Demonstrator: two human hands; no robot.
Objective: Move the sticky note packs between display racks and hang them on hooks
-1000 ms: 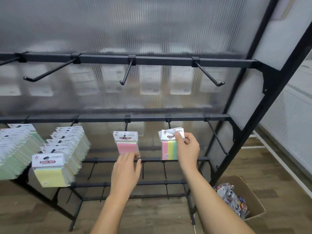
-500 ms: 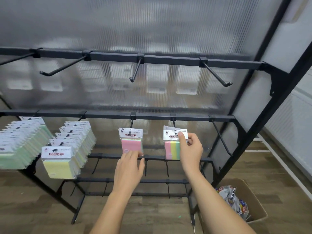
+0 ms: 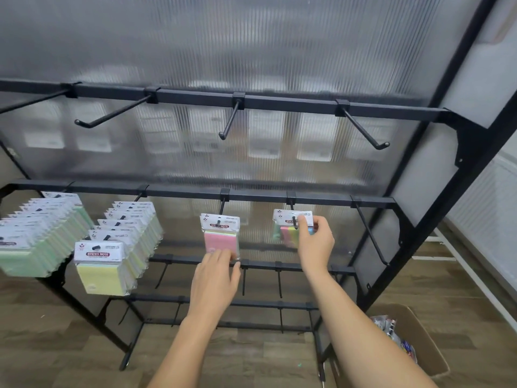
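Note:
A pink sticky note pack (image 3: 221, 235) hangs on a middle-row hook, and my left hand (image 3: 216, 278) pinches its lower edge. To the right a multicolour sticky note pack (image 3: 288, 226) hangs on the neighbouring hook (image 3: 293, 218). My right hand (image 3: 314, 242) grips that pack's right side, thumb on the white header card. Further left, rows of yellow packs (image 3: 102, 266) and green packs (image 3: 30, 242) fill two hooks of the same black rack (image 3: 372, 203).
The top rail carries bare hooks (image 3: 230, 123). A bare hook (image 3: 370, 233) juts out at the right of the middle rail. Lower rails with short hooks sit behind my arms. A cardboard box (image 3: 419, 343) holding packets stands on the wooden floor at lower right.
My right hand has pushed the multicolour pack's header onto the hook, so the hook tip now pokes through it. The view has shifted slightly. My left hand stays on the pink pack.

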